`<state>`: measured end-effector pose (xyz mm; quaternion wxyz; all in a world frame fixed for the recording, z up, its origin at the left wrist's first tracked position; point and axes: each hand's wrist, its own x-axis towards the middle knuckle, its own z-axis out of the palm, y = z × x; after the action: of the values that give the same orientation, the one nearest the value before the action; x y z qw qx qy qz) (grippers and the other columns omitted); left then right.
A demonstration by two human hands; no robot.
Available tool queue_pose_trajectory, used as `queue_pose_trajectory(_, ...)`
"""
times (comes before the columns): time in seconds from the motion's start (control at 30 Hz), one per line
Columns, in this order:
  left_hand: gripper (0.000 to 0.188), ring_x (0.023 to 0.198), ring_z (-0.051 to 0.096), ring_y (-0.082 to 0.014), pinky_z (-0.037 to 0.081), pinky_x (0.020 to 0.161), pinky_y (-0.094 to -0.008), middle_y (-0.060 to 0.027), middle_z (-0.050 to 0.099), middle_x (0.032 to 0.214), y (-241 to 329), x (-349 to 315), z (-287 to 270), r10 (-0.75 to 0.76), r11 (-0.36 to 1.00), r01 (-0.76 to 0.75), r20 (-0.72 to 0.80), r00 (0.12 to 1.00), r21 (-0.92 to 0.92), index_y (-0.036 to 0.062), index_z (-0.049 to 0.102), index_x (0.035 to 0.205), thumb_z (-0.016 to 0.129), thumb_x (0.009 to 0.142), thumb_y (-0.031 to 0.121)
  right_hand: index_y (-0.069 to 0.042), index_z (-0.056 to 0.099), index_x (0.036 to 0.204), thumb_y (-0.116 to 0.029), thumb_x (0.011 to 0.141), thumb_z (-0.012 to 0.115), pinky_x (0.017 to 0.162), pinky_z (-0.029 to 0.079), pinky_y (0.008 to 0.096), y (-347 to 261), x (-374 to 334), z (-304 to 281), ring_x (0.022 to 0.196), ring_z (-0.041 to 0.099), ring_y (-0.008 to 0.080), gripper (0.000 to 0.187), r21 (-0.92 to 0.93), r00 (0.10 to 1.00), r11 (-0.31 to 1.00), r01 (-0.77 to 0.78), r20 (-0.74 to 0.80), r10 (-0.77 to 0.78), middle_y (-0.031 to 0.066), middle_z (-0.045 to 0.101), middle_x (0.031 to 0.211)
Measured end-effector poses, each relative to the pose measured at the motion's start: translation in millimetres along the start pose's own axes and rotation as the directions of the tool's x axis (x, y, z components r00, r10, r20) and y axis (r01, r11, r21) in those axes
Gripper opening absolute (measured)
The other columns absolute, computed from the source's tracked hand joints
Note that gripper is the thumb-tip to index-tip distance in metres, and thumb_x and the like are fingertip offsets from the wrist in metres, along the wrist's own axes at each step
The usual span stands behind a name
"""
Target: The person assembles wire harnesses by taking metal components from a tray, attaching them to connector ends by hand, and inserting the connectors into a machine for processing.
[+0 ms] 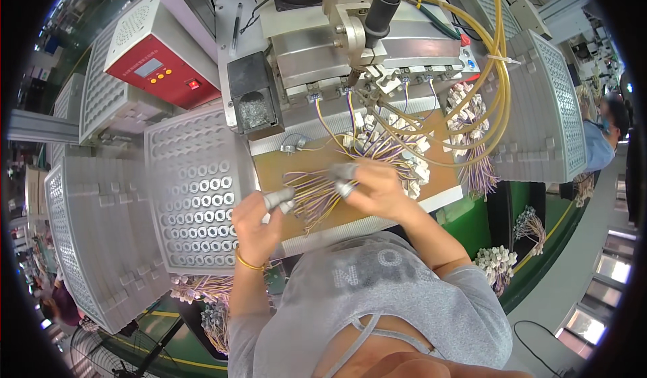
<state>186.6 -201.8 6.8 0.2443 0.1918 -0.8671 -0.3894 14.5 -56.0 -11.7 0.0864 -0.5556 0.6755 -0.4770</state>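
Observation:
A bundle of thin yellow, purple and white wires (317,193) lies across the brown work surface between my hands. My left hand (257,224), with pale covers on its fingertips, pinches at the bundle's left ends; whatever sits between the fingertips is too small to make out. Over the right part of the bundle is my right hand (377,188), its covered fingers curled and smeared by motion, so its grip is unclear. Beyond it, white connectors (411,159) on wire leads are heaped. Several leads run up into the metal fixture (377,85) of the machine.
Left stands a grey dimpled tray (158,196) holding rows of ring-shaped metal parts (209,216). A red and white control box (162,54) is behind it. A black bin (255,95) stands beside the machine. Yellow hoses (500,61) hang at right, near stacked grey trays (532,108).

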Motion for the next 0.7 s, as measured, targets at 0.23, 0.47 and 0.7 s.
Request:
queue_pose_trajectory(0.23,0.026,0.057,0.055,-0.0251,0.044,0.050,-0.0318,-0.0134,0.059,0.072,-14,-7,18,0.442,0.892,-0.399,-0.222,0.869,0.214,-0.0023,0.062,0.083,0.061,0.057,-0.005,0.000,0.058,0.084,-0.008,0.069,0.062,0.050,0.041,0.0314,-11,9,25,0.053,0.051,0.0236,0.018,0.089,0.969,0.996,0.008,0.245,-0.029,0.0091,0.052,0.061)
queue_pose_trajectory(0.47,0.025,0.081,0.051,-0.0317,0.039,0.072,-0.0418,-0.0152,0.056,0.082,-186,-12,-50,-0.046,0.483,0.551,-0.609,0.792,0.680,0.0018,0.060,0.089,0.063,0.069,0.017,0.001,0.058,0.080,-0.003,0.072,0.059,0.052,0.042,0.0215,-12,8,9,0.058,0.052,0.0075,0.008,0.243,0.918,0.894,-0.377,0.228,0.325,0.0019,0.057,0.065)
queue_pose_trajectory(0.7,0.035,0.084,0.057,-0.0255,0.044,0.073,-0.0373,-0.0116,0.060,0.092,-201,-17,-76,-0.215,0.777,0.522,-0.631,0.746,0.352,0.0024,0.057,0.104,0.061,0.072,0.015,0.003,0.059,0.078,-0.002,0.072,0.060,0.050,0.041,0.0196,-15,13,15,0.057,0.050,0.0048,0.007,0.268,0.904,0.866,-0.422,0.194,0.380,0.0016,0.057,0.066)
